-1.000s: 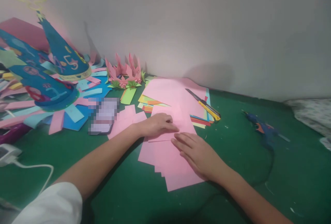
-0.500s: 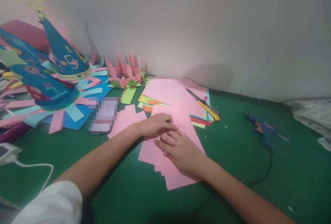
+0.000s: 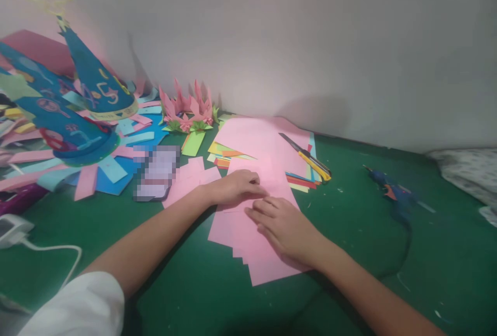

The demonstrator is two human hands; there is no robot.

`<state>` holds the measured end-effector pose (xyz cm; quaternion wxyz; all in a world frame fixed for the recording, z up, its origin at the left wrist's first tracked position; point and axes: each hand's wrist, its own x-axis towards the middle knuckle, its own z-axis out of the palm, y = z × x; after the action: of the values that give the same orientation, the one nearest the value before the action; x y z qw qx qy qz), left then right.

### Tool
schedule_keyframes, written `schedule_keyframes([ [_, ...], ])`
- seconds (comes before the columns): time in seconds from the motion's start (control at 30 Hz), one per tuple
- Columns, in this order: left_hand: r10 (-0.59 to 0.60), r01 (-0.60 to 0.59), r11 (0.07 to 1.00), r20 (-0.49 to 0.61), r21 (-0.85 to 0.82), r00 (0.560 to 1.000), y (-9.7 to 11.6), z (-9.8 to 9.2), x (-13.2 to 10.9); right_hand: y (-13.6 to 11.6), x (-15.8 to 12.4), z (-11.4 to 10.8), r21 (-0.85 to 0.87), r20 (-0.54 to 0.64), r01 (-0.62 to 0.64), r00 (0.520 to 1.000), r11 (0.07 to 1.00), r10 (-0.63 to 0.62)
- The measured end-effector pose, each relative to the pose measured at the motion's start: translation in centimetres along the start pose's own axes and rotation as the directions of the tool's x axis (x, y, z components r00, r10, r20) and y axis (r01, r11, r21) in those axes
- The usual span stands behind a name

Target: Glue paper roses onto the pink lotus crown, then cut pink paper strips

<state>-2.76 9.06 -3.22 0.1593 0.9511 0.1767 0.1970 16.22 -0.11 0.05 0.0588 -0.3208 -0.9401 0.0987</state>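
Note:
A stack of pink paper sheets (image 3: pixel 261 259) lies on the green table (image 3: pixel 349 232) in front of me. My left hand (image 3: pixel 235 187) rests on the upper part of the top sheet, fingers curled down and pressing on it. My right hand (image 3: pixel 285 227) lies flat on the same sheet just below and to the right, fingers stretched out toward the left hand, palm down on a fold line.
A yellow utility knife (image 3: pixel 310 160) lies on pink and coloured sheets (image 3: pixel 256 136) behind. Pink paper flowers (image 3: pixel 188 108), blue paper cones (image 3: pixel 97 85) and paper strips crowd the left. A blue glue gun (image 3: pixel 392 191) lies at right; a white charger (image 3: pixel 11 230) at left.
My right hand slid left across the pink sheet toward the left hand, then back a little to the right. The left hand has stayed put.

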Motion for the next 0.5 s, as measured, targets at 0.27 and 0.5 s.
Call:
schedule_keyframes([
  [0.27, 0.006, -0.006, 0.997, 0.005, 0.071, 1.0, 0.4, -0.5, 0.2, 3.2, -5.0, -2.2, -0.09, -0.106, -0.167, 0.982, 0.982, 0.157],
  [0.5, -0.01, 0.01, 0.99, 0.003, 0.138, 1.0, 1.0, -0.7, -0.2, 8.3, -3.4, -2.2, -0.171, -0.461, -0.399, 0.841, 0.901, 0.285],
])
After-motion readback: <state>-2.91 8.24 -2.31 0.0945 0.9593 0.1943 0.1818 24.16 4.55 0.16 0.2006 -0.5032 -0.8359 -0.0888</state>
